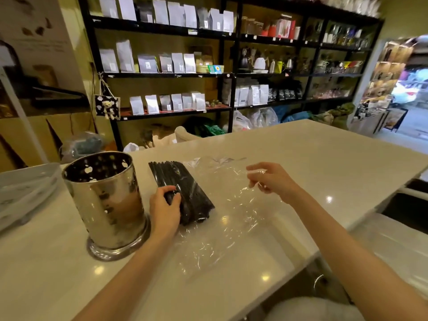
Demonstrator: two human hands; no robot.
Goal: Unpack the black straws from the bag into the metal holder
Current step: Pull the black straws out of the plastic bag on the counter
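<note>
Glossy counter [301,144], crinkled clear bag [227,212]

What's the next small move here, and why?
Probably lift the black straws with the left hand toward the metal holder. That hand already grips the bundle, the right hand pinches the clear bag, and the holder looks empty.

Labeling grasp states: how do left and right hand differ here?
The left hand grips the black straws low on the counter beside the metal holder. The right hand is raised and pinches the clear bag. Both are bare, palms down.
</note>
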